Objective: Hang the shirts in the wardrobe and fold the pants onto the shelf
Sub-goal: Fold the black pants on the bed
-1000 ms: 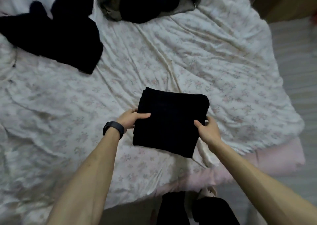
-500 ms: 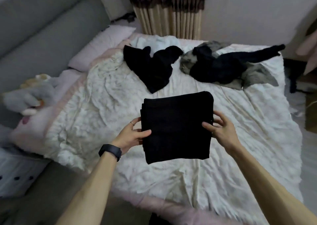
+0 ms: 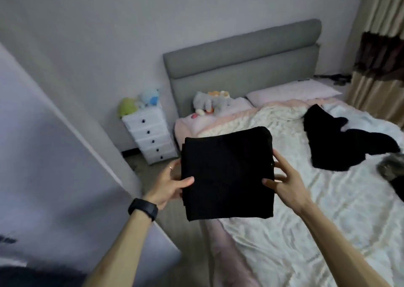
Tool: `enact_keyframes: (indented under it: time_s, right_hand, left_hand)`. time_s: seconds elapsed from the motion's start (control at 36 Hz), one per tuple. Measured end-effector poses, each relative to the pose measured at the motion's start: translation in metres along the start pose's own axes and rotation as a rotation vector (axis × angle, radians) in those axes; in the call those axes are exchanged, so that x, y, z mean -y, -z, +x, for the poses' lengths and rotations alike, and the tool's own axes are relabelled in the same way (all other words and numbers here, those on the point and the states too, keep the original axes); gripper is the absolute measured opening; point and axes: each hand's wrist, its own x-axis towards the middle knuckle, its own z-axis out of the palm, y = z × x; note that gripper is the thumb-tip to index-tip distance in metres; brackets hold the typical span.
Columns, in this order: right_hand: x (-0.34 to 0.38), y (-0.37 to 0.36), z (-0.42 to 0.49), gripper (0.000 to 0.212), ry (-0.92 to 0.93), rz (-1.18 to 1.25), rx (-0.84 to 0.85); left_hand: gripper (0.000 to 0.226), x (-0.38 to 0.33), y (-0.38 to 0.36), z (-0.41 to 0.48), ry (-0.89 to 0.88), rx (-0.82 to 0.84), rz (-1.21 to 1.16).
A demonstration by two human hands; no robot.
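The folded black pants (image 3: 227, 175) are held up in the air as a flat, roughly square bundle, between the two hands and off the bed (image 3: 328, 232), over its near left edge and the strip of floor beside it. The left hand (image 3: 167, 186) grips the bundle's left edge, pinching it with the thumb laid across the front face and the other fingers (image 3: 172, 168) tucked behind; a ring shows on one of them and a black watch (image 3: 143, 209) sits on the wrist. The right hand (image 3: 284, 181) pinches the right edge the same way, thumb on the front, its remaining fingers spread along and behind the edge. On the crumpled pale bedcover, well apart from the bundle, lies a loose black garment (image 3: 341, 146), and a grey garment (image 3: 391, 170) shows blurred at the right edge of the view. A grey padded headboard (image 3: 240, 68) stands against the wall, with a pink pillow (image 3: 293, 91) and a few plush toys (image 3: 209, 103) at its foot. Just beside the bed stands a white drawer unit (image 3: 150, 136) with more plush toys on top. A large white panel (image 3: 54, 177) fills the left side, and a curtain (image 3: 380, 68) hangs at the right.
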Motion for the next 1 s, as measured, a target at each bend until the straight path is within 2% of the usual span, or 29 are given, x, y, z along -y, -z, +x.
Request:
enact_keyframes:
  time_s: [0.17, 0.47, 0.75, 1.0]
  right_hand:
    - [0.062, -0.090, 0.027, 0.097, 0.208, -0.024, 0.163]
    - [0.179, -0.250, 0.024, 0.091, 0.480, 0.175, 0.267]
    - [0.257, -0.330, -0.024, 0.089, 0.736, 0.240, 0.513]
    - [0.319, -0.395, -0.086, 0.093, 0.816, 0.286, 0.741]
  left_hand:
    - [0.069, -0.027, 0.084, -0.067, -0.176, -0.244, 0.042]
    - [0.063, -0.088, 0.211, -0.191, -0.415, -0.576, 0.076]
    - [0.060, -0.115, 0.244, -0.313, -0.485, -0.901, 0.116]
    - [0.058, -0.128, 0.238, -0.437, -0.484, -1.209, 0.149]
